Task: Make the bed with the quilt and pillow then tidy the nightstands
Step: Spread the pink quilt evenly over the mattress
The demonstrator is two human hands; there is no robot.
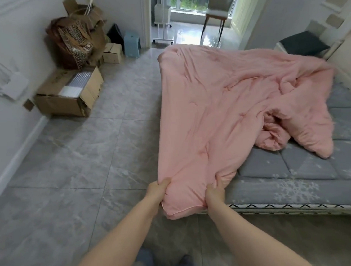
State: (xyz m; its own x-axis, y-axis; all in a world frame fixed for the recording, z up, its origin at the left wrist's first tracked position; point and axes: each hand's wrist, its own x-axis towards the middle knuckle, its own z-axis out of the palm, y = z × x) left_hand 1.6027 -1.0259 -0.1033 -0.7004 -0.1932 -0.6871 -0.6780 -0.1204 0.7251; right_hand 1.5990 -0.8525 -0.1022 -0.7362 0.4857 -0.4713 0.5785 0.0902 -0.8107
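Observation:
A pink quilt (219,103) lies rumpled across the grey snowflake-patterned mattress (291,178), bunched and folded toward the right side. Its near corner hangs over the bed's foot edge. My left hand (159,190) grips the left side of that corner and my right hand (214,193) grips its right side, fingers curled into the fabric. A dark grey pillow (303,43) rests at the far right by the headboard. No nightstand shows in this view.
Cardboard boxes (70,94) and paper bags (76,40) are piled along the left wall. A blue stool (131,43) stands by the doorway, with a chair (216,18) in the room beyond. Grey tiled floor (82,166) stretches left of the bed.

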